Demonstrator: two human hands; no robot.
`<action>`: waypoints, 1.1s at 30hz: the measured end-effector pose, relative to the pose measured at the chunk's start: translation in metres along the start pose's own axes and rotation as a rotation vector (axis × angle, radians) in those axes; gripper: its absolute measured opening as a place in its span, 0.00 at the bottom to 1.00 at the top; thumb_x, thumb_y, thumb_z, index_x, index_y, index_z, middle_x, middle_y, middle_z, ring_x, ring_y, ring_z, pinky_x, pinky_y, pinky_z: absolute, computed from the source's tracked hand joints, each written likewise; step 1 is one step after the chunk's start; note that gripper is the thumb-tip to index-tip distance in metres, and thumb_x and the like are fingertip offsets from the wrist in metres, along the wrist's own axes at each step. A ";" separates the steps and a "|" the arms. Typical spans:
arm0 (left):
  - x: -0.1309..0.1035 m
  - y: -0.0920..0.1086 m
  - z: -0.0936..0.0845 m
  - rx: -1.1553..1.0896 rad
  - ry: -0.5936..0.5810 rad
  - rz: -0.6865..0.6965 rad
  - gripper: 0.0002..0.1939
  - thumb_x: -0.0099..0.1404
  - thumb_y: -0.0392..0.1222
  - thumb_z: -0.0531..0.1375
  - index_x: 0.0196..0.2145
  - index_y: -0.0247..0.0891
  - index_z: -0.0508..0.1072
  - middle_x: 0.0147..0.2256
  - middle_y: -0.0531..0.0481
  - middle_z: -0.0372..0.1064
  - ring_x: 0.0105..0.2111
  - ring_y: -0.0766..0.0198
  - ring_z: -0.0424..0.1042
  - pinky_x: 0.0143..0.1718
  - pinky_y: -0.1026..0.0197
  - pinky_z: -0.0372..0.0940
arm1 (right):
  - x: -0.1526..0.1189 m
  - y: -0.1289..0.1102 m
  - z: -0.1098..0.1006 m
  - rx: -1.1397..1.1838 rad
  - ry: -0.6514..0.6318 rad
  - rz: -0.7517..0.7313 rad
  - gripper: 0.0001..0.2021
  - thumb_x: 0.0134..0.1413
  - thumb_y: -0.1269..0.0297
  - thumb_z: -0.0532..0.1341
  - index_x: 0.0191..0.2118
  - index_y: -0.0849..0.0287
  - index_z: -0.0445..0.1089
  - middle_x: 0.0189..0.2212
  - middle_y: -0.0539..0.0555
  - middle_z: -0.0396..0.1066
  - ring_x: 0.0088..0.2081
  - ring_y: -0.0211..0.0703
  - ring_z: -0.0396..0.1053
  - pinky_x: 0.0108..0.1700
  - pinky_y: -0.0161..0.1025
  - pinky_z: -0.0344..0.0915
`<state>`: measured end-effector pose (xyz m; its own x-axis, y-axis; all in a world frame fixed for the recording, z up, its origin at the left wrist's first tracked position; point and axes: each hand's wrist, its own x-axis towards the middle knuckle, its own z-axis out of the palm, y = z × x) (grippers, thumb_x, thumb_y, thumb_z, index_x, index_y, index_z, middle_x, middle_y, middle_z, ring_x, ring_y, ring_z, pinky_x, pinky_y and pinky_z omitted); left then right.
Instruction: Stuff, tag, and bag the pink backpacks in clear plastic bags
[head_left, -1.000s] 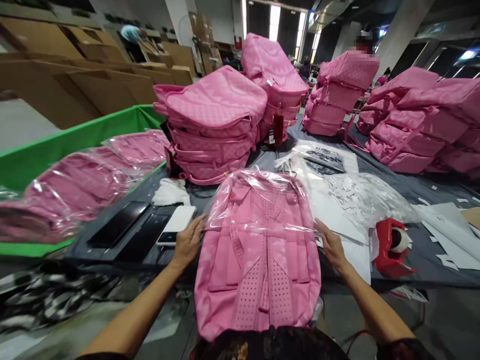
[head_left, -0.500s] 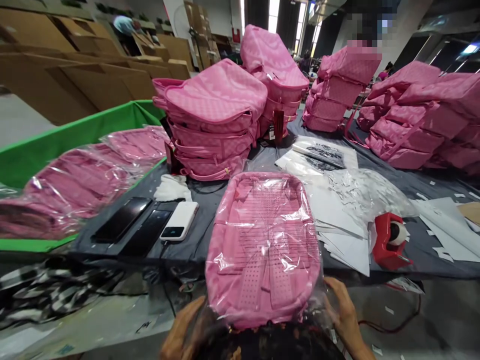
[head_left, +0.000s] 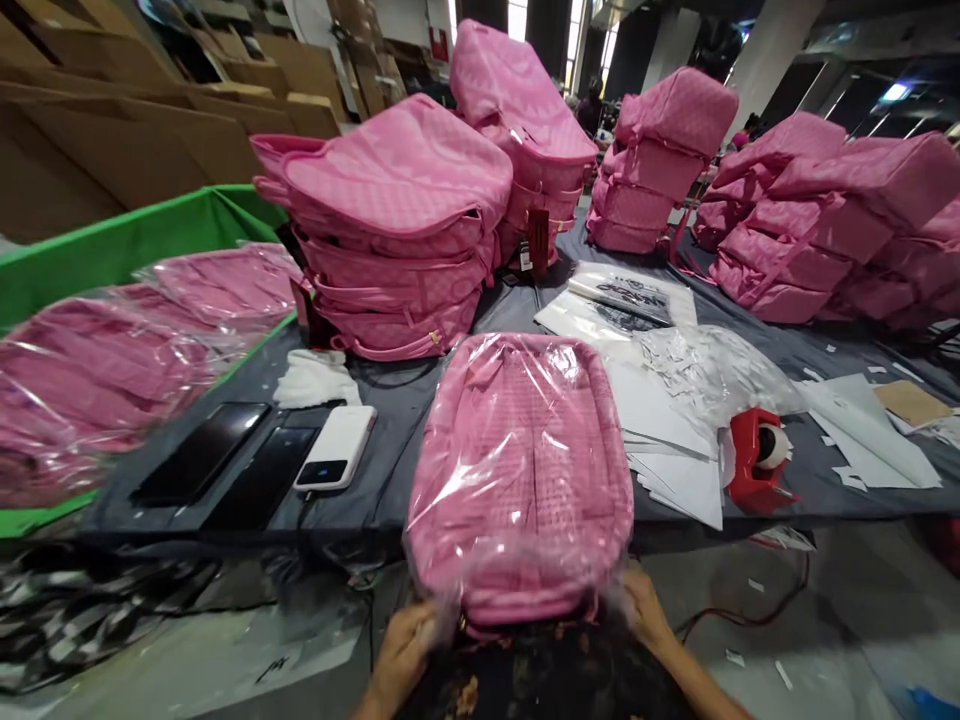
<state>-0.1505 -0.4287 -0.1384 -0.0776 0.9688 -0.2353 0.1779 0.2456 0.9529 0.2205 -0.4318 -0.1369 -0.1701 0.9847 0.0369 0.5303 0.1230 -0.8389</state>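
Note:
A pink backpack (head_left: 525,450) lies at the table's near edge, straps side up, inside a clear plastic bag (head_left: 517,555). At its lower left corner my left hand (head_left: 409,640) is closed on the bag's edge. My right hand (head_left: 645,605) is at the lower right corner, fingers closed and partly hidden, gripping the plastic there. The backpack's near end rests against dark patterned clothing (head_left: 540,670).
Pink backpacks stand in stacks (head_left: 397,240) behind. Bagged ones fill a green-lined bin (head_left: 255,205) at left. Phones (head_left: 202,455), a white power bank (head_left: 337,450) and a cloth lie left; papers (head_left: 667,440), plastic bags and a red tape dispenser (head_left: 754,465) lie right.
Both hands have closed on the bag's near corners. The plastic has been drawn over the backpack's near end, covering more of the straps. The view has shifted slightly.

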 end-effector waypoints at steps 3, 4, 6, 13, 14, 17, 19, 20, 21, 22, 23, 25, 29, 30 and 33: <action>0.042 0.060 0.005 -0.001 -0.063 0.130 0.24 0.52 0.66 0.61 0.20 0.41 0.72 0.22 0.48 0.69 0.25 0.57 0.67 0.29 0.56 0.68 | 0.083 -0.038 -0.027 -0.125 0.027 -0.084 0.16 0.54 0.51 0.55 0.28 0.54 0.74 0.24 0.57 0.74 0.28 0.52 0.71 0.34 0.44 0.70; 0.057 0.077 0.003 -0.003 -0.060 0.173 0.22 0.52 0.64 0.62 0.24 0.41 0.73 0.25 0.49 0.71 0.27 0.57 0.69 0.31 0.57 0.68 | 0.111 -0.049 -0.041 -0.162 0.045 -0.079 0.13 0.52 0.54 0.56 0.28 0.55 0.73 0.26 0.57 0.75 0.30 0.52 0.71 0.37 0.45 0.70; 0.083 0.098 -0.011 0.036 0.024 0.223 0.19 0.50 0.59 0.65 0.28 0.41 0.71 0.27 0.51 0.70 0.30 0.59 0.69 0.34 0.59 0.68 | 0.153 -0.063 -0.070 -0.222 0.073 -0.046 0.10 0.51 0.60 0.55 0.30 0.56 0.72 0.30 0.58 0.76 0.34 0.53 0.72 0.42 0.46 0.70; 0.082 0.063 -0.042 -0.089 0.577 -0.048 0.22 0.62 0.65 0.57 0.32 0.42 0.63 0.27 0.55 0.66 0.28 0.61 0.67 0.34 0.56 0.70 | 0.122 -0.032 -0.106 -0.173 0.478 0.153 0.14 0.59 0.52 0.56 0.37 0.57 0.70 0.31 0.58 0.74 0.34 0.48 0.72 0.37 0.43 0.72; 0.072 0.059 -0.028 -0.193 0.417 -0.145 0.26 0.65 0.68 0.51 0.32 0.41 0.64 0.28 0.52 0.69 0.28 0.60 0.69 0.33 0.55 0.70 | 0.107 -0.027 -0.098 -0.089 0.403 0.240 0.17 0.61 0.48 0.55 0.35 0.57 0.70 0.28 0.57 0.73 0.30 0.48 0.71 0.33 0.42 0.71; 0.046 0.060 0.032 -0.323 -0.100 -0.222 0.37 0.63 0.75 0.47 0.37 0.36 0.73 0.37 0.40 0.77 0.33 0.54 0.76 0.36 0.53 0.71 | 0.076 -0.024 -0.064 0.078 0.209 0.337 0.25 0.59 0.38 0.57 0.35 0.59 0.74 0.29 0.58 0.76 0.32 0.49 0.74 0.33 0.43 0.73; 0.042 0.068 0.072 -0.184 -0.201 -0.061 0.32 0.58 0.71 0.60 0.41 0.37 0.77 0.41 0.41 0.78 0.36 0.56 0.76 0.39 0.56 0.69 | 0.071 -0.033 -0.042 0.033 0.219 0.229 0.26 0.53 0.38 0.64 0.42 0.58 0.76 0.40 0.60 0.78 0.42 0.52 0.75 0.44 0.46 0.74; 0.045 0.072 0.089 -0.083 -0.186 0.016 0.28 0.55 0.66 0.66 0.40 0.38 0.77 0.39 0.44 0.78 0.34 0.58 0.74 0.38 0.57 0.68 | 0.072 -0.038 -0.033 -0.004 0.241 0.165 0.25 0.52 0.40 0.66 0.44 0.57 0.76 0.44 0.59 0.78 0.45 0.53 0.74 0.49 0.47 0.72; 0.050 0.075 0.103 0.016 -0.150 0.070 0.23 0.53 0.61 0.69 0.37 0.39 0.78 0.34 0.47 0.77 0.31 0.60 0.72 0.37 0.58 0.66 | 0.075 -0.042 -0.026 -0.033 0.255 0.119 0.24 0.52 0.42 0.67 0.45 0.57 0.76 0.45 0.59 0.77 0.46 0.52 0.73 0.51 0.46 0.71; 0.056 0.078 0.113 0.097 -0.112 0.100 0.19 0.53 0.57 0.69 0.34 0.39 0.78 0.30 0.49 0.75 0.28 0.61 0.69 0.35 0.59 0.64 | 0.078 -0.045 -0.021 -0.052 0.254 0.096 0.22 0.54 0.44 0.66 0.45 0.57 0.76 0.44 0.58 0.77 0.45 0.51 0.73 0.50 0.45 0.70; 0.063 0.080 0.120 0.149 -0.088 0.114 0.16 0.53 0.55 0.69 0.31 0.39 0.77 0.26 0.50 0.73 0.26 0.62 0.67 0.34 0.59 0.63 | 0.079 -0.047 -0.018 -0.069 0.249 0.094 0.20 0.56 0.45 0.65 0.43 0.57 0.76 0.40 0.57 0.77 0.42 0.49 0.73 0.48 0.44 0.70; 0.073 0.083 0.124 0.164 -0.116 0.131 0.13 0.55 0.52 0.67 0.28 0.39 0.77 0.24 0.51 0.72 0.25 0.62 0.66 0.33 0.60 0.61 | 0.078 -0.047 -0.017 -0.108 0.234 0.117 0.17 0.60 0.48 0.62 0.36 0.57 0.76 0.32 0.55 0.75 0.34 0.45 0.70 0.42 0.40 0.68; 0.075 0.082 0.118 -0.067 -0.356 0.106 0.16 0.55 0.54 0.68 0.31 0.38 0.79 0.30 0.49 0.77 0.31 0.59 0.73 0.37 0.59 0.66 | 0.060 -0.039 -0.022 -0.053 0.042 0.100 0.20 0.61 0.46 0.61 0.28 0.57 0.73 0.27 0.52 0.68 0.30 0.40 0.64 0.37 0.36 0.64; 0.073 0.081 0.117 -0.131 -0.369 0.088 0.17 0.54 0.55 0.69 0.33 0.38 0.79 0.33 0.48 0.78 0.35 0.58 0.74 0.40 0.59 0.67 | 0.056 -0.038 -0.023 0.013 -0.033 0.086 0.21 0.60 0.44 0.61 0.28 0.58 0.73 0.28 0.52 0.68 0.31 0.40 0.65 0.37 0.36 0.64; 0.068 0.078 0.118 -0.213 -0.296 0.047 0.23 0.54 0.56 0.70 0.41 0.37 0.78 0.40 0.45 0.79 0.41 0.55 0.76 0.46 0.56 0.69 | 0.048 -0.034 -0.020 0.209 -0.146 0.086 0.22 0.60 0.43 0.61 0.31 0.59 0.73 0.31 0.51 0.69 0.35 0.41 0.67 0.40 0.35 0.64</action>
<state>-0.0262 -0.3398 -0.1029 0.2190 0.9537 -0.2060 -0.0358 0.2189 0.9751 0.2110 -0.3862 -0.0953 -0.2576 0.9605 -0.1054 0.3676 -0.0034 -0.9300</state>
